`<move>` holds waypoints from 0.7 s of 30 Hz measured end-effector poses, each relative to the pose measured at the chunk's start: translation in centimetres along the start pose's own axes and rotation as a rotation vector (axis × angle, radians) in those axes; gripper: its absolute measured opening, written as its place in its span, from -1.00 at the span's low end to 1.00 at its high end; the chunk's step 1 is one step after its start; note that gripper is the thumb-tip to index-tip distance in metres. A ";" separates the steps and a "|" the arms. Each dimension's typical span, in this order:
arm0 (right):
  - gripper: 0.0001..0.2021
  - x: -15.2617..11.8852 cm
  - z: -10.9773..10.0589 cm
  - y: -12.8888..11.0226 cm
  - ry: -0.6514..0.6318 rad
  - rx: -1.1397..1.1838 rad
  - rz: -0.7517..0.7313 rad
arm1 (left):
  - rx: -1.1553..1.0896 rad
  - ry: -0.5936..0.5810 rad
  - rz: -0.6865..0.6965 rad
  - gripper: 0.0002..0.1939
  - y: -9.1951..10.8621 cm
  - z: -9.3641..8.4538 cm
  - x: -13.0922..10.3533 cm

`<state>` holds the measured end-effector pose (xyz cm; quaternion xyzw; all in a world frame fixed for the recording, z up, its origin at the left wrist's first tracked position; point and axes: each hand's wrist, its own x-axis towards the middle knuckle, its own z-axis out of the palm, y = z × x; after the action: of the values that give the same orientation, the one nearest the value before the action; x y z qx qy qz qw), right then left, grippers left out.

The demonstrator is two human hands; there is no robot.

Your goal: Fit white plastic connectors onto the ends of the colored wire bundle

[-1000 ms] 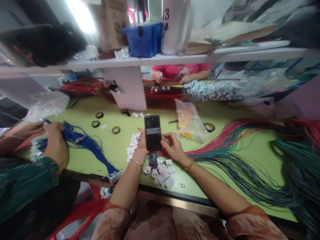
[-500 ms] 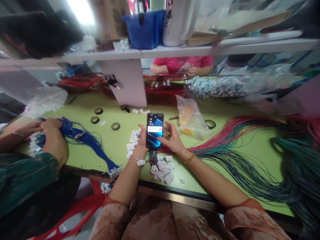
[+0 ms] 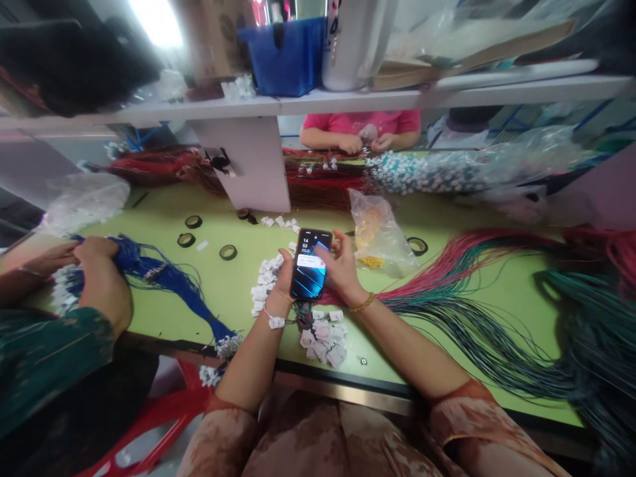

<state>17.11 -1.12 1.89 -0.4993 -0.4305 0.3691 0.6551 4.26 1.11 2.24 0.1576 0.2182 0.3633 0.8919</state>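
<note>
As fingers of the left hand (image 3: 284, 281) clasp the phone (image 3: 309, 266), the right hand (image 3: 344, 270) overlaps its screen (image 3: 305, 285), fingers loosely parted.

the single view is worn on the person's head and looks forward and steeply down over the front edge of the green table (image 3: 223, 291), with the wearer's patterned clothing (image 3: 318, 440) along the bottom and both forearms running up and inward to the left hand (image 3: 283, 277), the right hand (image 3: 344, 268) and the phone (image 3: 310, 278) near mid-frame, within arm's reach. it is close and wide, stretching things towards its borders, and takes in a green sleeve (image 3: 54, 361) at the left, the white shelf (image 3: 318, 105) across the top and, farther off beneath it, a pink shirt (image 3: 365, 124).
</note>
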 end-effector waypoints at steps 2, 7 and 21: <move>-0.39 0.7 -0.7 -0.4 0.040 0.011 -0.016 | -0.009 -0.005 -0.029 0.00 0.1 -0.2 0.0; -0.39 -0.1 -1.8 -0.7 -0.212 0.044 0.027 | -0.046 0.004 -0.038 -0.01 0.3 -0.1 0.2; -0.48 -2.1 -2.1 0.5 -0.405 0.108 0.083 | -0.060 -0.018 -0.053 0.07 0.4 0.2 -0.2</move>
<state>18.32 -3.70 0.74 -0.3963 -0.5119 0.5112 0.5653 4.01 1.19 2.60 0.1281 0.2033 0.3443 0.9076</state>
